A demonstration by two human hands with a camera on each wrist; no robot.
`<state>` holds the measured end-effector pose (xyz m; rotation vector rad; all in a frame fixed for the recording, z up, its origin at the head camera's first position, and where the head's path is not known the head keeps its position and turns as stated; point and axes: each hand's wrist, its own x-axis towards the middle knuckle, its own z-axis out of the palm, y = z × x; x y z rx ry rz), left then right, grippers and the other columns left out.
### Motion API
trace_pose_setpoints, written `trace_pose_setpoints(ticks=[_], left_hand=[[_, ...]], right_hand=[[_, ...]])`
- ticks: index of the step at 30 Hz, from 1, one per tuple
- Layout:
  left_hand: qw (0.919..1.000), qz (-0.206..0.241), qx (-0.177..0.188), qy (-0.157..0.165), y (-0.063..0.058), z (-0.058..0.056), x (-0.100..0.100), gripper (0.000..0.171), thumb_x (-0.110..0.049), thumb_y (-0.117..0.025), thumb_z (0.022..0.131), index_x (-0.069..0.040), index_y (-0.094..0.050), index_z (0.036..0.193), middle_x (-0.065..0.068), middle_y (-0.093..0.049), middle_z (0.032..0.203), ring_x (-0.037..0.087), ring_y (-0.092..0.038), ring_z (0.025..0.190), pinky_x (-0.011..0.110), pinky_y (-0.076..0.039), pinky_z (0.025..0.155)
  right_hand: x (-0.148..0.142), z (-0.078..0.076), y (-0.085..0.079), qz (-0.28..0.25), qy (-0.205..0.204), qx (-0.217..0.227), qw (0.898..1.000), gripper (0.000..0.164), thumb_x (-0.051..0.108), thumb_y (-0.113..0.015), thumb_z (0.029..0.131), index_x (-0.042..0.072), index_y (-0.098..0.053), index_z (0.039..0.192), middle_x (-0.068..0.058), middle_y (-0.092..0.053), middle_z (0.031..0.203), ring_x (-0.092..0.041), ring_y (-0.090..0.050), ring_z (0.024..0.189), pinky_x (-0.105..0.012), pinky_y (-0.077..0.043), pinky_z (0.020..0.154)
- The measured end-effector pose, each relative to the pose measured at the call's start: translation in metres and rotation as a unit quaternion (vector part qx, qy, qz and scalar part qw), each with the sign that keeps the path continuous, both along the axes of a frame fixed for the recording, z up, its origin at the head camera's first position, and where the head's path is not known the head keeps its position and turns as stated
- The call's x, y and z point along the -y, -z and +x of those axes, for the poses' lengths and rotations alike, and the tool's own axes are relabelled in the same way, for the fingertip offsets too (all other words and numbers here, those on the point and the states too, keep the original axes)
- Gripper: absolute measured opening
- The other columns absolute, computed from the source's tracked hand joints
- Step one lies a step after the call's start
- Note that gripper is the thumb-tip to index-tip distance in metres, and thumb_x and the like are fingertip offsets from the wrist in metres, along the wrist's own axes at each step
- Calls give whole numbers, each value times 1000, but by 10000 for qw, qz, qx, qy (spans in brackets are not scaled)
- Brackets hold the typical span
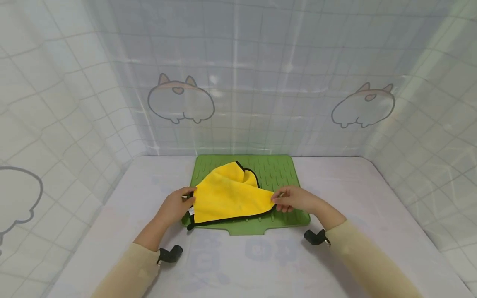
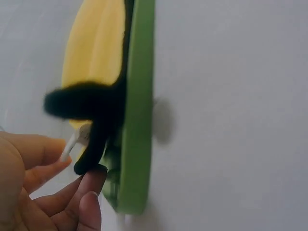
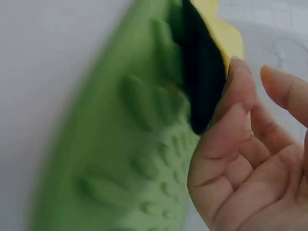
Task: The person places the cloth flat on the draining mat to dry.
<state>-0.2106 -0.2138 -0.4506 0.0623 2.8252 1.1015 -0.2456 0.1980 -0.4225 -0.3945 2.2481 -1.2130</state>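
A yellow cloth (image 1: 231, 198) with black edging lies partly folded over a green ridged mat (image 1: 285, 169). At the cloth's left edge, my left hand (image 1: 175, 207) pinches a small white label between thumb and forefinger; the label (image 2: 70, 146) shows in the left wrist view. Its lower fingertips reach the dark underside there. My right hand (image 1: 296, 199) is at the cloth's right corner. In the right wrist view its fingers (image 3: 226, 130) touch the corner's dark underside, while the thumb stands apart from them.
The mat lies on a pale printed table cover (image 1: 261, 265), with a tab at its front edge. Behind rises a tile-patterned wall sheet (image 1: 261, 103) with cartoon animals. Similar sheets stand at left and right. A black device sits by each sleeve cuff.
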Motion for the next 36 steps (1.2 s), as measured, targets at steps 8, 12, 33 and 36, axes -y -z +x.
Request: trace_pose_setpoints(ticks=[8, 12, 33, 36], left_hand=[[9999, 29, -100, 30, -2, -12, 8, 49, -29, -53, 105, -3, -45, 147, 24, -58, 135, 43, -57, 120, 53, -51, 94], [9998, -181, -38, 36, -2, -15, 5, 50, -32, -52, 106, -4, -46, 146, 23, -62, 129, 39, -61, 114, 51, -53, 89], [9910, 1302, 68, 293, -2, -23, 2, 39, -22, -58, 104, -7, -57, 140, 18, -61, 134, 34, -60, 118, 47, -51, 97], [9878, 1508, 35, 398, -2, -23, 2, 41, -18, -60, 102, -6, -57, 141, 17, -60, 135, 34, -59, 120, 46, -52, 97]], right_hand=[[5, -28, -17, -195, -3, -314, 9993, 43, 30, -57, 104, -3, -59, 131, -20, -64, 114, -30, -59, 94, -50, -50, 89], [15, -41, -14, -143, -34, -464, 9988, 44, 29, -56, 105, 1, -55, 138, -19, -58, 133, -35, -57, 115, -52, -49, 97], [59, -72, 8, -185, -76, -309, 9993, 28, 21, -63, 101, 14, -65, 127, -6, -64, 121, -23, -60, 113, -43, -50, 97], [59, -72, 11, -355, 93, -437, 9984, 26, 21, -68, 98, 13, -69, 122, -5, -64, 114, -21, -60, 104, -39, -51, 94]])
